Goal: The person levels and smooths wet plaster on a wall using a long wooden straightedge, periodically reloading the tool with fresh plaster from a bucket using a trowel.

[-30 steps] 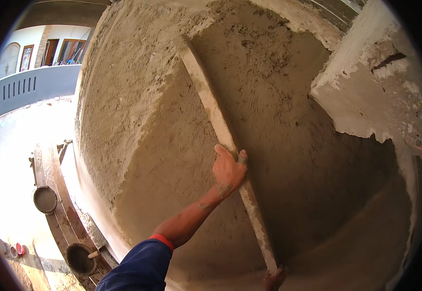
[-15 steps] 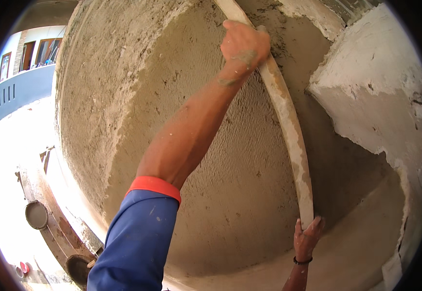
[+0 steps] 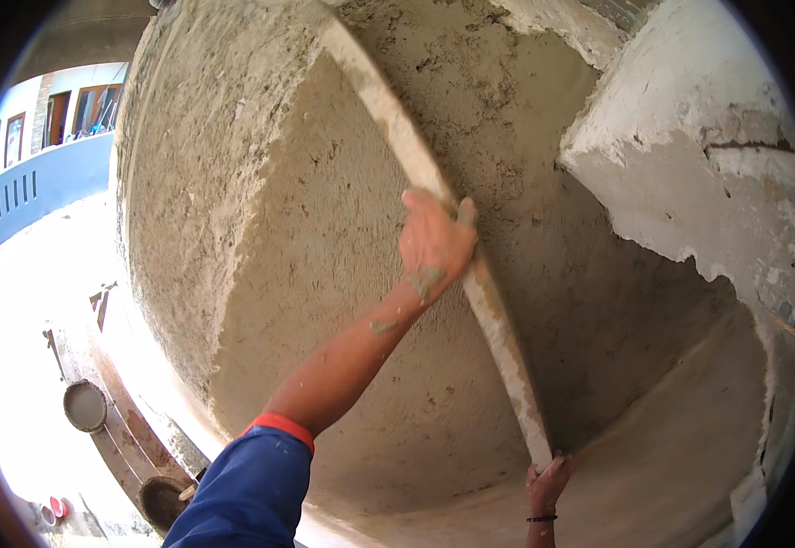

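Note:
A long, pale plasterer's straightedge (image 3: 414, 155), smeared with wet mortar, lies aslant against the grey-brown plastered wall (image 3: 342, 274). Its upper end is toward the top left, its lower end toward the bottom right. My left hand (image 3: 436, 236) is closed round the straightedge near its middle, with mortar stuck on the wrist and forearm. At the lower end my right hand (image 3: 548, 484), with a dark bracelet on the wrist, grips the tip. Left of the board the plaster is flatter, and beyond a ragged edge it is rough. The fingers are partly hidden behind the board.
A pale masonry ledge (image 3: 689, 173) with a broken edge juts out at the right. At lower left, below me, planks (image 3: 128, 429) carry a round pan of mortar (image 3: 85, 405) and a dark bucket (image 3: 162, 502). A blue wall (image 3: 41, 196) stands beyond.
My left hand has come down and slightly left with the straightedge. The board now leans more to the left, its upper part over the rougher plaster's edge. My right hand is lower. The view has shifted slightly.

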Tool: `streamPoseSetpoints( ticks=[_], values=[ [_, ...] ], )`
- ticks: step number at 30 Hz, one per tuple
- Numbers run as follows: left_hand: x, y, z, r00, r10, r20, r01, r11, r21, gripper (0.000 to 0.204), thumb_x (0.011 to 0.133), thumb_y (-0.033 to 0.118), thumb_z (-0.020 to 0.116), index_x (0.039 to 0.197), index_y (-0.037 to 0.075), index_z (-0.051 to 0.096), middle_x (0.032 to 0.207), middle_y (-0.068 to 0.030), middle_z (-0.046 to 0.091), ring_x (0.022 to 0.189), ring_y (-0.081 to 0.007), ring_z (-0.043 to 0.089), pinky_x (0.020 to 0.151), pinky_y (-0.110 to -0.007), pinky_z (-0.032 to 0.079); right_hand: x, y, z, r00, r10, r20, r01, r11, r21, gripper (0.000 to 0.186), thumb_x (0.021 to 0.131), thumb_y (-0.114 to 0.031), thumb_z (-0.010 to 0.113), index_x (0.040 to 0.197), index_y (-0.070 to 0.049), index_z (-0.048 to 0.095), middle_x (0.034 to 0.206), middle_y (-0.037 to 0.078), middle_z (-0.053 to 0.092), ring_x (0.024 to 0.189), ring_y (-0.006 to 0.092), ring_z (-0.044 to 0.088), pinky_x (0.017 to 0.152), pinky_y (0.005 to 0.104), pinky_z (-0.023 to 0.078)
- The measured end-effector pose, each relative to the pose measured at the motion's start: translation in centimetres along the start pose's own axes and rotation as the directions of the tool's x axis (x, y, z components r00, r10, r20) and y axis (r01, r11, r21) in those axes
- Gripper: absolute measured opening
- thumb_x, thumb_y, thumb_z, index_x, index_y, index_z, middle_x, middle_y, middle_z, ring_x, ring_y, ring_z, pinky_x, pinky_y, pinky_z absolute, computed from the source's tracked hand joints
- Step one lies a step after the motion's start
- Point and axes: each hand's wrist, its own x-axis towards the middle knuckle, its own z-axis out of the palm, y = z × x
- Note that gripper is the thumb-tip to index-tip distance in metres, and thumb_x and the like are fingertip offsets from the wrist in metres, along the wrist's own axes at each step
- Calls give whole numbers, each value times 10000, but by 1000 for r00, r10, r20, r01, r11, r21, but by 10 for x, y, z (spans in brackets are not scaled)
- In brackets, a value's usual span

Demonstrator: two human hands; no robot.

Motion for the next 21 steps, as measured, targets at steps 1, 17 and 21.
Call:
streamPoseSetpoints(
  ticks=[1, 17, 21],
  values=[
    [-19, -18, 14, 1000, -14, -19, 14, 1000, 28, 674, 853, 383, 577, 1137, -162, 302, 852, -273, 611, 803, -402, 627, 717, -451, 503, -19, 16, 11, 1000, 8, 22, -8, 1000, -8, 664, 590, -86, 725, 1158, 24, 400, 1112, 302, 438, 1038, 483, 435, 890, 562, 372],
    [-15, 28, 21, 983, 180, -21, -179, 983, 39, 504, 838, 332, 592, 966, -85, 340, 650, -198, 588, 607, -358, 625, 524, -407, 507, -36, -7, 36, 985, 171, -23, -165, 973, 159, 597, 647, -127, 667, 1151, 65, 411, 1085, 278, 454, 1018, 463, 444, 870, 520, 384],
    [-6, 44, 28, 968, 235, -88, -231, 971, 57, 505, 825, 309, 598, 980, -97, 342, 725, -245, 611, 698, -398, 636, 614, -440, 514, -16, -23, 16, 975, 224, -14, -216, 953, 212, 554, 676, -130, 648, 1138, 74, 421, 1047, 276, 462, 977, 450, 458, 833, 501, 395]
  ],
)
